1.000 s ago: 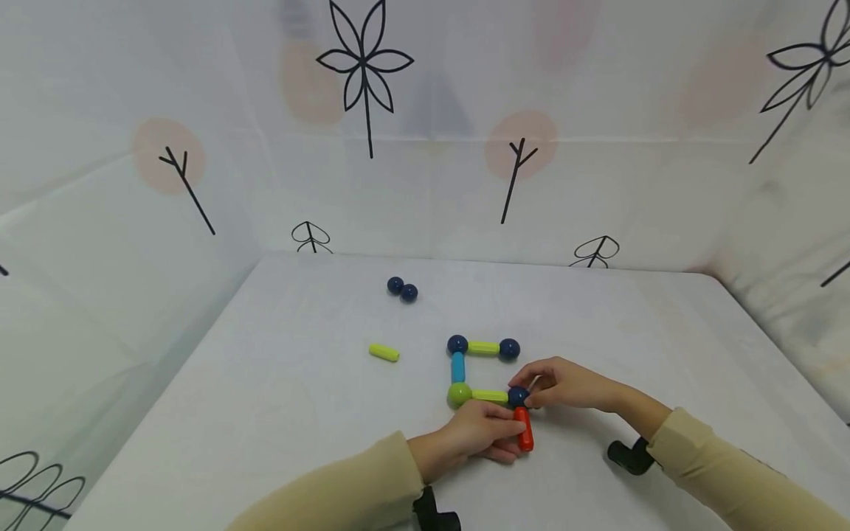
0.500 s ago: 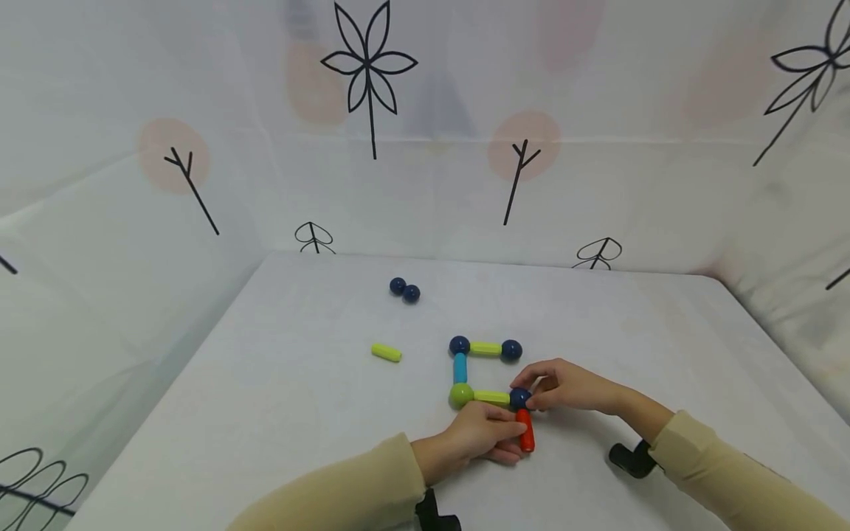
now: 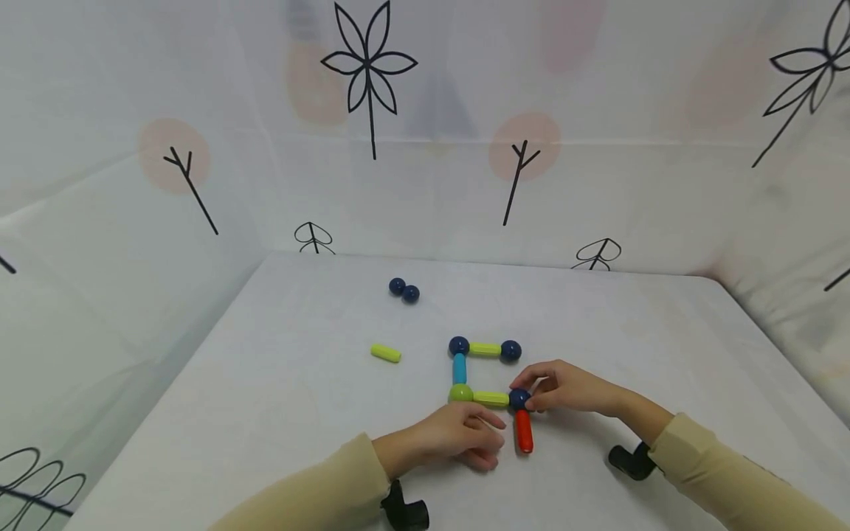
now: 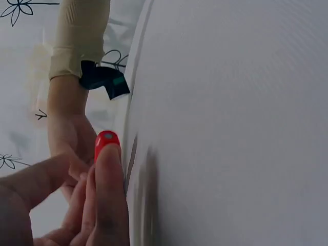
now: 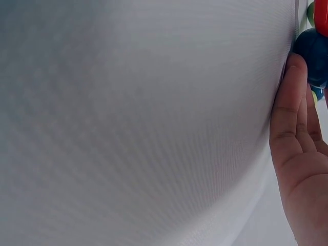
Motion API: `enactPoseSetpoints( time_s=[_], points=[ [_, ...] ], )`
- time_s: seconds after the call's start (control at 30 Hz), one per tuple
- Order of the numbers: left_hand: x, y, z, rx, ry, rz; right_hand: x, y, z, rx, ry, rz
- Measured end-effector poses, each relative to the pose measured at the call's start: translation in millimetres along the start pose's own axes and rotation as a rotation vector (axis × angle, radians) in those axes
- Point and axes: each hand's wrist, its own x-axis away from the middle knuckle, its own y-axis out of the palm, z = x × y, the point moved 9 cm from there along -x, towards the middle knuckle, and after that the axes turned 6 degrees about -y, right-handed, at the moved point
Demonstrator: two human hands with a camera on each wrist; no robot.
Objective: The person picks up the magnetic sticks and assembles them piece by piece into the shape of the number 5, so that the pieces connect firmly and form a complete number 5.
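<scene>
My right hand (image 3: 569,385) pinches a dark blue ball (image 3: 519,399) between thumb and fingers. From that ball a red magnetic rod (image 3: 524,432) points toward me. A light green rod (image 3: 491,399) joins the ball to a green ball (image 3: 461,393); a blue rod (image 3: 460,369) leads on to another dark blue ball (image 3: 459,346). Beyond it, a second light green rod (image 3: 485,349) ends at a further dark blue ball (image 3: 510,351). Just left of the red rod, my left hand (image 3: 460,436) has loosely bent fingers holding nothing. In the left wrist view its fingers partly cover the red rod (image 4: 105,138).
Two dark blue balls (image 3: 404,290) lie together toward the back of the white table (image 3: 299,413). A loose light green rod (image 3: 386,353) rests left of the joined shape. A patterned cloth (image 3: 432,192) hangs behind the table.
My left hand has let go of the red rod and moved a little left. The red rod stays at the ball, and my right hand keeps its hold there.
</scene>
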Motion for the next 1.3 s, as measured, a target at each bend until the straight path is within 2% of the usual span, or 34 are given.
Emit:
enactPoseSetpoints(
  time_s=[0.13,0.37,0.53,0.67,0.87,1.3],
  points=[
    [10.4,-13.6,9.0,-0.081,0.089,-0.029,-0.2,-0.4,0.5,0.003,0.000,0.001],
    [20.6,-46.9,17.4,-0.152,0.169,0.055,0.0,0.2,0.9,0.002,0.001,0.004],
    [26.6,-74.7,24.6,-0.208,0.207,0.162,0.3,0.3,0.5,0.000,0.001,0.013],
    [30.2,-97.3,33.4,-0.239,0.262,0.240,0.4,0.6,0.2,0.000,0.001,0.020],
    [27.6,-128.2,44.0,-0.277,0.333,0.362,0.7,0.0,1.0,0.009,0.005,0.025],
    [11.8,-168.0,65.9,-0.339,0.354,0.659,0.8,-0.9,1.7,0.032,0.012,0.035]
  ],
)
